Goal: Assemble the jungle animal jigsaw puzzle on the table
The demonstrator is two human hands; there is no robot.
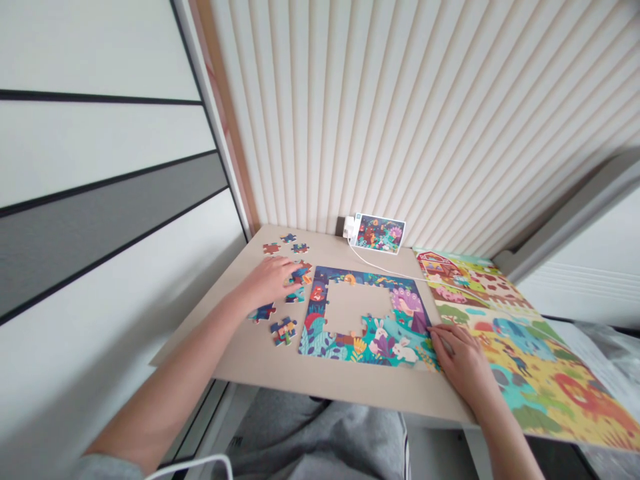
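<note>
My left hand (269,282) reaches over loose jigsaw pieces left of the puzzle, fingers stretched out, fingertips at an orange-and-blue jigsaw piece (303,272). Whether they press on it is hard to make out. Just below lies a teal jigsaw piece (297,295), and a dark blue one (264,313) shows partly under my wrist. The partly assembled jigsaw puzzle (383,348), with rabbits and a purple peacock-like figure, has an open gap in its middle. At its lower right edge rests my right hand (457,357), fingers extended and holding nothing.
More pieces lie at the left: a brown one (271,248), several dark ones and a colourful one (283,331). A picture card (379,233) leans at the back by a white plug (349,227). Its white cable (380,269) crosses to colourful picture boards (530,353) at right.
</note>
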